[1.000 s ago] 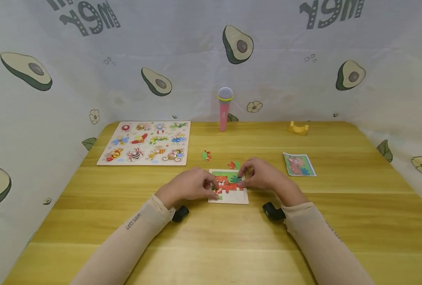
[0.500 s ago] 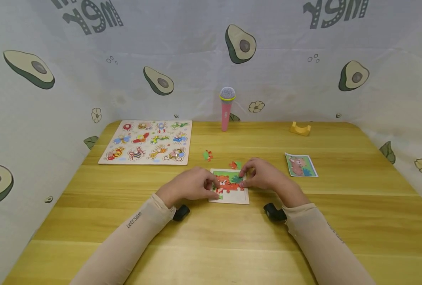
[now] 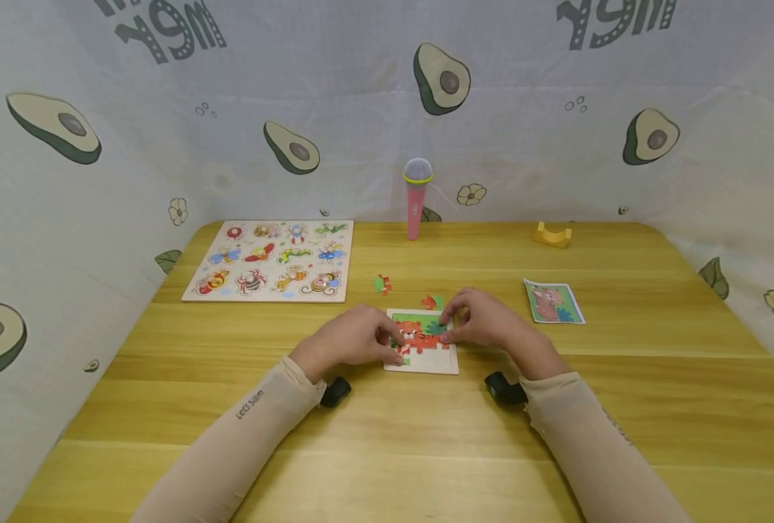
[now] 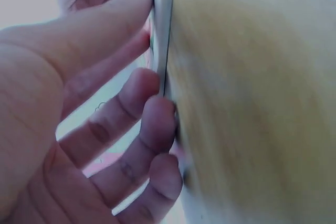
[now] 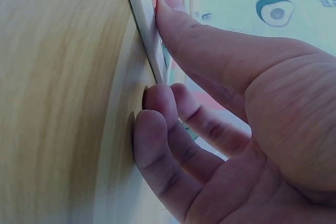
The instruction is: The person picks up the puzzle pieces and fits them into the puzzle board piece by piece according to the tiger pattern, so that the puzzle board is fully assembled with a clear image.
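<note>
A small framed tiger jigsaw puzzle (image 3: 429,362) lies flat on the table in the head view, with white bare backing along its lower right part. My left hand (image 3: 355,335) is at its left side, thumb and forefinger resting on the tiger pieces. From the right, my right hand (image 3: 481,319) touches the pieces by the blue-green bush with thumb and forefinger. The wrist views show the thumbs on the board's face and other fingers loosely bent at its edge. Two loose jigsaw pieces lie beyond the board: one red and green piece (image 3: 383,284) and one orange-striped piece (image 3: 431,302).
An insect peg puzzle board (image 3: 275,292) lies at the back left. A pink toy microphone (image 3: 415,211) stands upright at the back. A yellow curved block (image 3: 552,235) and a picture card (image 3: 554,303) lie to the right. Patterned cloth (image 3: 360,87) hangs behind the table.
The head view has shifted slightly. Both hands stay in the same places on the jigsaw puzzle, and the loose pieces have not moved.
</note>
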The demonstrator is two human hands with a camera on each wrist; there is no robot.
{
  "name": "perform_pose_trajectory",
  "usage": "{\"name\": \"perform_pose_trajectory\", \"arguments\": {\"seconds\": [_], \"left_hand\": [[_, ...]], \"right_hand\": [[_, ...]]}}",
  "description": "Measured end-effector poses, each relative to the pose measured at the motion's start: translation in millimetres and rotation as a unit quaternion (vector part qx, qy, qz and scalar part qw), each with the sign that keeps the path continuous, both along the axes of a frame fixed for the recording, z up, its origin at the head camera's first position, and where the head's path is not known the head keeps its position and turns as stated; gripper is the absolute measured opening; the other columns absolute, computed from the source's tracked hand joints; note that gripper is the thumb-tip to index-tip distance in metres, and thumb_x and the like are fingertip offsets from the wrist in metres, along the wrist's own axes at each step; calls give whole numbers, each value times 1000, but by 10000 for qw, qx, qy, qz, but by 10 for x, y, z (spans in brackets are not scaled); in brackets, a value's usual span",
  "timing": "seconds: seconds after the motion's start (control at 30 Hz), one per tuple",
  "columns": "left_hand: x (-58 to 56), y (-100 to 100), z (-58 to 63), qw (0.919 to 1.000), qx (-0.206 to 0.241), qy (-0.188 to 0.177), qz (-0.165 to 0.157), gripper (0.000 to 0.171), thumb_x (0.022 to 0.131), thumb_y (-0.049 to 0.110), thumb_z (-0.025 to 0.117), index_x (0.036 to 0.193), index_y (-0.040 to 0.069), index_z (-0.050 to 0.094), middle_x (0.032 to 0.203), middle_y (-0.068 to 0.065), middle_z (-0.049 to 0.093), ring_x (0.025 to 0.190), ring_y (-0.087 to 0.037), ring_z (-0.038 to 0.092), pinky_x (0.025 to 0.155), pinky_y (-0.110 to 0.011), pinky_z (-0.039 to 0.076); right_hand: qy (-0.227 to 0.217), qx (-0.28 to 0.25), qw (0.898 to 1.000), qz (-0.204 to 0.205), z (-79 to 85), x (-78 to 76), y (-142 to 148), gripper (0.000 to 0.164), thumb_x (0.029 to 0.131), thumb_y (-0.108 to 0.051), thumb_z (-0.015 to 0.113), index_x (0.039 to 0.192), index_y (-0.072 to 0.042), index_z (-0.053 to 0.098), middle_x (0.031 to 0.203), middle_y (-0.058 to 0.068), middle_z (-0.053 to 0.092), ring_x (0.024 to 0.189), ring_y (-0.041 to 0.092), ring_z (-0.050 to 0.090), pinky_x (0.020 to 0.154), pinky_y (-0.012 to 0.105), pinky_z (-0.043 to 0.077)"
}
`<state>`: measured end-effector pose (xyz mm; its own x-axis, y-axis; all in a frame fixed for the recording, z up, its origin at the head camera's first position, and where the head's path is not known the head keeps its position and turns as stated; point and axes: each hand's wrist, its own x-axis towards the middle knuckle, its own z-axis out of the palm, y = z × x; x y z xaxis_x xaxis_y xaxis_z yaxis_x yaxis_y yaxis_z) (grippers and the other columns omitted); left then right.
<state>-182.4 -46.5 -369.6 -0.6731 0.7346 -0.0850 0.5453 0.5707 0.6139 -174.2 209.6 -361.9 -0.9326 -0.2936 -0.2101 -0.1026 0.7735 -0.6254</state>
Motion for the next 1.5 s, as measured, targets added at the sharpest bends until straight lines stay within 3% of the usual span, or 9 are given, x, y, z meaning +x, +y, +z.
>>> {"name": "perform_pose_trajectory", "arguments": {"seconds": [0.2, 0.6, 0.73, 0.83, 0.97, 1.1, 1.3, 1.5], "left_hand": [[3, 19, -4, 9994, 136, -196, 241, 16, 82, 24, 86, 95, 16, 80, 72, 6, 62, 67, -9, 53, 61, -24, 44], [-7, -32, 7, 9992, 115, -357, 122, 15, 82, 25, 86, 95, 18, 80, 71, 5, 63, 66, -9, 53, 60, -26, 43], [-44, -54, 21, 9989, 114, -413, 213, 10, 84, 23, 84, 92, 20, 80, 73, 5, 63, 67, -10, 54, 62, -27, 44], [-124, -68, 43, 9980, 159, -328, 516, 7, 88, 23, 80, 94, 19, 78, 77, 4, 64, 71, -13, 56, 66, -30, 46], [-314, -71, 44, 9937, 249, -39, 1095, 14, 91, 22, 76, 105, 17, 76, 88, 3, 63, 82, -15, 58, 74, -32, 48], [-531, -73, 7, 9906, 170, 187, 1343, 23, 91, 18, 76, 113, 14, 74, 99, 0, 62, 93, -18, 57, 83, -34, 48], [-768, -94, -21, 9901, -131, 407, 1338, 34, 90, 18, 77, 123, 12, 71, 116, -8, 58, 105, -23, 53, 94, -37, 44], [-849, -75, -9, 9916, -677, 341, 1045, 48, 91, 22, 73, 138, 15, 64, 132, -8, 52, 109, -23, 51, 98, -37, 42]], "right_hand": [[23, 3, 10000, -34, 13, 5, 8, 13, 84, -13, 84, 91, -8, 74, 111, 12, 57, 83, 24, 52, 71, 35, 46], [-16, -63, 9999, -134, -23, 21, -7, 14, 82, -14, 86, 91, -10, 75, 114, 11, 58, 80, 22, 53, 69, 34, 47], [-34, -15, 9999, -158, -24, 26, -15, 15, 82, -14, 86, 90, -10, 74, 112, 11, 57, 79, 22, 52, 69, 34, 46], [-35, 9, 9999, -152, -25, 32, -21, 16, 82, -15, 86, 90, -10, 74, 111, 10, 57, 79, 22, 52, 69, 34, 46], [-64, 17, 9998, -184, -18, 28, -23, 15, 82, -15, 86, 90, -11, 74, 112, 10, 57, 81, 22, 52, 71, 34, 46], [-65, 47, 9998, -183, -9, 31, -12, 15, 82, -15, 86, 90, -10, 74, 111, 10, 57, 82, 23, 52, 71, 34, 46], [-62, 85, 9998, -191, -1, 41, -8, 15, 82, -15, 86, 90, -11, 74, 111, 10, 57, 82, 23, 52, 71, 34, 45], [-55, 63, 9997, -209, 1, 35, -2, 15, 81, -15, 87, 89, -11, 75, 109, 9, 57, 82, 23, 52, 71, 34, 45]]}}
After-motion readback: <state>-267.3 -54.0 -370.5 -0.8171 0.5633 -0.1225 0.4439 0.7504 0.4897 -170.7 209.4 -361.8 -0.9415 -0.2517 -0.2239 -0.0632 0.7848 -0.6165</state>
